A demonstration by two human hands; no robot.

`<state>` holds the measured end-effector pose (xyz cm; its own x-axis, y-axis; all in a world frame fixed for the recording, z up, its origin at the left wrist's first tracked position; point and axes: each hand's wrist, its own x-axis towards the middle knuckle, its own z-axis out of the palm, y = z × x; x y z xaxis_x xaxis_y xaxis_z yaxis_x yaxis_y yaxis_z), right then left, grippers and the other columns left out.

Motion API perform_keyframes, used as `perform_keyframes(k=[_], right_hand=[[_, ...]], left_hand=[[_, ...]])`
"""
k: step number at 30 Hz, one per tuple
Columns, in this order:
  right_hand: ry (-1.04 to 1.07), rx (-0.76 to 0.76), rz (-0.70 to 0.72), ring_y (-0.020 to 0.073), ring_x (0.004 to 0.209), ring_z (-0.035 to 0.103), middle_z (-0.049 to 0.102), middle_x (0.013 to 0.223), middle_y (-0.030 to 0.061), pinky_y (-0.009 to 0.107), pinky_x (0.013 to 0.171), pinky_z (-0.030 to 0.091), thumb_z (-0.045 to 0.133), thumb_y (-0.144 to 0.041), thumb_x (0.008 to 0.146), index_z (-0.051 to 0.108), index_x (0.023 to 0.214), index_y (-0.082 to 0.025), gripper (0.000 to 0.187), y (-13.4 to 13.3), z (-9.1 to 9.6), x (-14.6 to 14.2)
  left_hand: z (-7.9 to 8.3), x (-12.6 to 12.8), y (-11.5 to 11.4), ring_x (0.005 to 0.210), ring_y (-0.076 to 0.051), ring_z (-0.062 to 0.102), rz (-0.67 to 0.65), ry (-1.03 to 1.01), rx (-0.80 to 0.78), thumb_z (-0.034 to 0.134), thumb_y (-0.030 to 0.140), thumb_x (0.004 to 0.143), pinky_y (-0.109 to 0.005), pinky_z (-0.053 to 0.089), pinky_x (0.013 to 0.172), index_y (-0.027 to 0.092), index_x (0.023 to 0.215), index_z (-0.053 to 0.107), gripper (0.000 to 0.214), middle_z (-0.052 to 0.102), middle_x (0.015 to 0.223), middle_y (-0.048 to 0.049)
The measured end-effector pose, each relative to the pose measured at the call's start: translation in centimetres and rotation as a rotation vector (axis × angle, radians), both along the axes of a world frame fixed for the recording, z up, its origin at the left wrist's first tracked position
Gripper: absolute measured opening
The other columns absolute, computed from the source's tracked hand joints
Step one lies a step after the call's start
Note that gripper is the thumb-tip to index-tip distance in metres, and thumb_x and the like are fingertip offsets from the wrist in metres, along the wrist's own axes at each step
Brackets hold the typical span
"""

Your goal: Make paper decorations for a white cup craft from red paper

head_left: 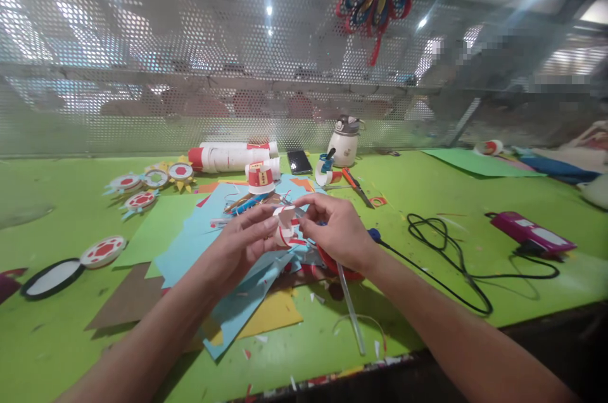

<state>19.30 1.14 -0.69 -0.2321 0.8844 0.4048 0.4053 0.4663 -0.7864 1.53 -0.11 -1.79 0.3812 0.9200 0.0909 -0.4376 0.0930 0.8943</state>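
Discs [103, 251] with red markings are spread at the left of the counter [38, 339], well apart from the work, and are best left there so that they are not creased. Sheets of blue paper [190, 267] are laid further right, below the hands. Above them a white paper piece [284, 236] with red edging is held by the left hand [237, 241], gripped between thumb and fingers; a light hold seems called for, since thin paper would likely be dented by squeezing. At its right edge the right hand [339, 232] is placed with thumb and forefinger curled close; whether the edge is pinched or merely touched cannot be told. Small fingertip adjustments would probably serve best. Further right, a black cord [503, 277] is trailed over the counter, and should be kept clear of the right forearm.
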Motion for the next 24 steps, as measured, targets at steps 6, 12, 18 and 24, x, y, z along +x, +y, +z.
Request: perform_keyframes(k=[6, 12, 18, 24], right_hand=[[-0.028, 0.024, -0.004, 0.0106, 0.054, 0.049, 0.056, 0.062, -0.0026, 0.024, 0.054, 0.041, 0.059, -0.014, 0.074, 0.065, 0.094, -0.016, 0.021, -0.3, 0.2, -0.1], [-0.031, 0.083, 0.012, 0.0112, 0.055, 0.051, 0.057, 0.061, -0.003, 0.025, 0.056, 0.043, 0.059, -0.015, 0.074, 0.064, 0.096, -0.018, 0.023, 0.1, -0.3, 0.0], [-0.037, 0.063, -0.008, 0.0111, 0.054, 0.051, 0.057, 0.061, -0.0024, 0.025, 0.055, 0.043, 0.06, -0.021, 0.077, 0.064, 0.097, -0.016, 0.022, 0.0, 0.3, 0.3], [0.032, -0.036, -0.019, 0.0128, 0.055, 0.054, 0.058, 0.062, -0.0003, 0.026, 0.054, 0.044, 0.055, -0.029, 0.082, 0.062, 0.095, -0.015, 0.021, -0.1, 0.8, 0.9]], left_hand=[[0.1, 0.0, 0.0, 0.088, -0.021, 0.064, 0.015, 0.005, -0.014, 0.066, 0.019, 0.077, -0.032, 0.053, 0.076, 0.013, 0.104, 0.065, 0.028, 0.066, 0.108, -0.0116], [0.2, 0.0, -0.1, 0.086, -0.02, 0.066, 0.015, -0.007, -0.016, 0.067, 0.019, 0.076, -0.031, 0.052, 0.076, 0.013, 0.102, 0.066, 0.026, 0.067, 0.104, -0.011], [0.2, 0.0, 0.0, 0.086, -0.02, 0.066, 0.013, -0.019, -0.029, 0.065, 0.018, 0.078, -0.032, 0.053, 0.077, 0.013, 0.103, 0.065, 0.026, 0.067, 0.106, -0.0108], [0.2, -0.2, 0.0, 0.082, -0.018, 0.065, 0.039, -0.003, -0.038, 0.066, 0.019, 0.077, -0.032, 0.054, 0.075, 0.014, 0.104, 0.064, 0.028, 0.067, 0.106, -0.0099]])
